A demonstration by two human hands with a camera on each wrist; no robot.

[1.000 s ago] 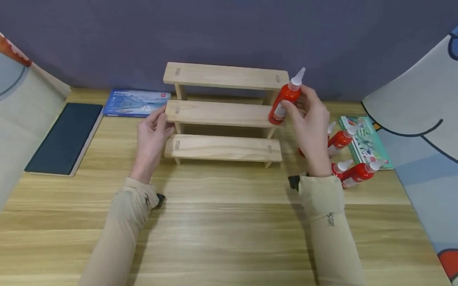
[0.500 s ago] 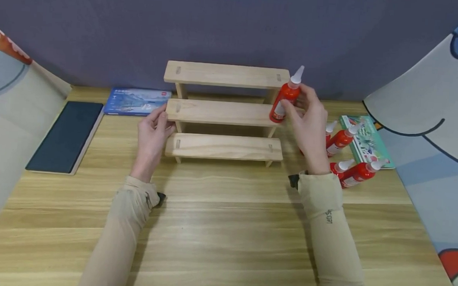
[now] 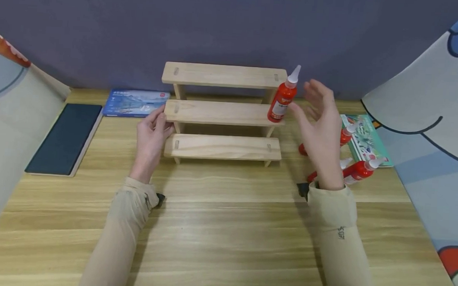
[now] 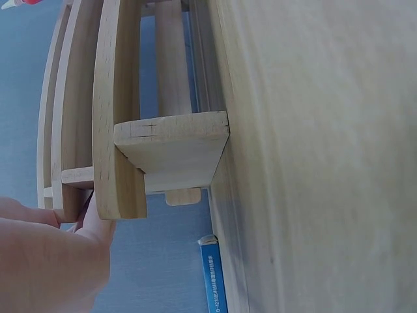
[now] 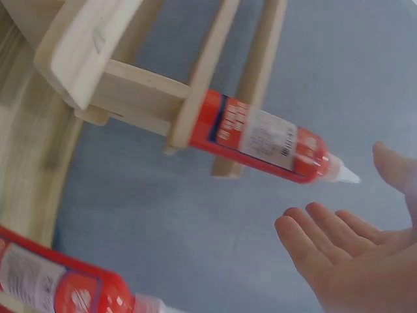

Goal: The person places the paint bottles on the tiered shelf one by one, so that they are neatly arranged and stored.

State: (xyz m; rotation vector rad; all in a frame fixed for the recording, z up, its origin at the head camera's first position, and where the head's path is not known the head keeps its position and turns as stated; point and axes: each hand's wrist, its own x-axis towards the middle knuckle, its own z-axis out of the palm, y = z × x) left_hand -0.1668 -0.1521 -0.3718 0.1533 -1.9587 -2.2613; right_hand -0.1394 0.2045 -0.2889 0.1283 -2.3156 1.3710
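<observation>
A red squeeze bottle [image 3: 280, 103] with a white pointed nozzle stands upright on the right end of the middle step of a three-step wooden rack [image 3: 219, 112]. Just right of it, my right hand [image 3: 320, 135] is off the bottle, thumb and fingers spread apart; the right wrist view shows a gap between the fingers [image 5: 319, 244] and the bottle. My left hand [image 3: 151, 141] grips the left end of the middle step. In the left wrist view, its fingers [image 4: 91, 225] reach in around the step's end, their tips partly hidden by the wood.
Several more red bottles [image 3: 357, 171] stand on the table at right, partly behind my right hand and wrist. Beyond them lies a green illustrated book [image 3: 369, 141]. To the left are a blue flat box [image 3: 135, 103] and a dark notebook [image 3: 64, 138]. A dark wall [image 3: 227, 26] rises behind the rack.
My right hand has let go of the red bottle and moved away to the right, its fingers spreading. The bottle stays on the middle step. My left hand has kept its place.
</observation>
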